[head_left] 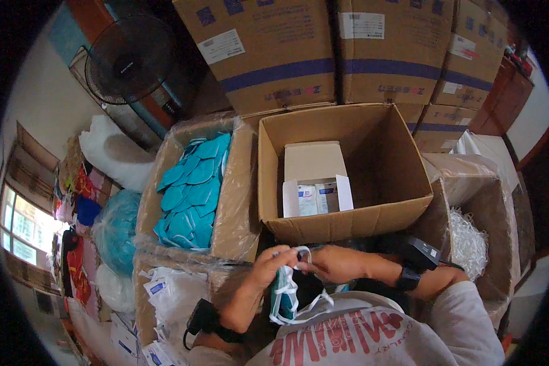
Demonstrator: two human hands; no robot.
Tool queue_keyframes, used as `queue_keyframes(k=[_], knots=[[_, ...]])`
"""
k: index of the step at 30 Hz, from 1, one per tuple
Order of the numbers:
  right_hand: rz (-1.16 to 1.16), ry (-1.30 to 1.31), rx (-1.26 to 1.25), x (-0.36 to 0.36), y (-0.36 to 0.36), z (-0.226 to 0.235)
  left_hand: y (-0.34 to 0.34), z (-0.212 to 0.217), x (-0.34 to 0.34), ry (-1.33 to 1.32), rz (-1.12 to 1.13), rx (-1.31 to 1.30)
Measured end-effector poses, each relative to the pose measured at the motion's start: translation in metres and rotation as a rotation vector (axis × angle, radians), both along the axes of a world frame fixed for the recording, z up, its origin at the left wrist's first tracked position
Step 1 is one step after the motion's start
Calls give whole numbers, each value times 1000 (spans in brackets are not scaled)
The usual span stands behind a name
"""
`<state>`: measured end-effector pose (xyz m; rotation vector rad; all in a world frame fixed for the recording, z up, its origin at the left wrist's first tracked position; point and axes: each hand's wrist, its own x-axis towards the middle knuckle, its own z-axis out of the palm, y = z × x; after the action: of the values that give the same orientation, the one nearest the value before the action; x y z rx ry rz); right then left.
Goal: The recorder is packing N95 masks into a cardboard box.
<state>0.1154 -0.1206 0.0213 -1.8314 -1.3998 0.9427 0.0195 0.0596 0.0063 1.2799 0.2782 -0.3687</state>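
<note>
White ear loops point(299, 305) dangle loose below the teal masks point(285, 293) that the left hand point(268, 268) and right hand point(335, 262) pinch between closed fingers, so a loop could snag a wrist strap and drag one mask free.

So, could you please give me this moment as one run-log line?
left hand: holds teal mask | right hand: pinches its white strap | ahead: open cardboard box holding small white carton
</note>
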Motion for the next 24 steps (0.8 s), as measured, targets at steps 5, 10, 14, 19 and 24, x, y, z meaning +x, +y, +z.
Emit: queue_keyframes(k=[5, 10, 14, 19, 24], knots=[[248, -173, -179, -22, -14, -27, -18, -11, -16, 243, -300, 207], [133, 213, -174, -6, -27, -21, -25, -7, -33, 23, -105, 125], [51, 160, -96, 12, -37, -5, -25, 2, -29, 77, -353, 276], [-73, 95, 111, -6, -32, -7, -32, 19, -29, -77, 114, -204], [-228, -15, -29, -21, -22, -6, -46, -3, -7, -532, 74, 851]])
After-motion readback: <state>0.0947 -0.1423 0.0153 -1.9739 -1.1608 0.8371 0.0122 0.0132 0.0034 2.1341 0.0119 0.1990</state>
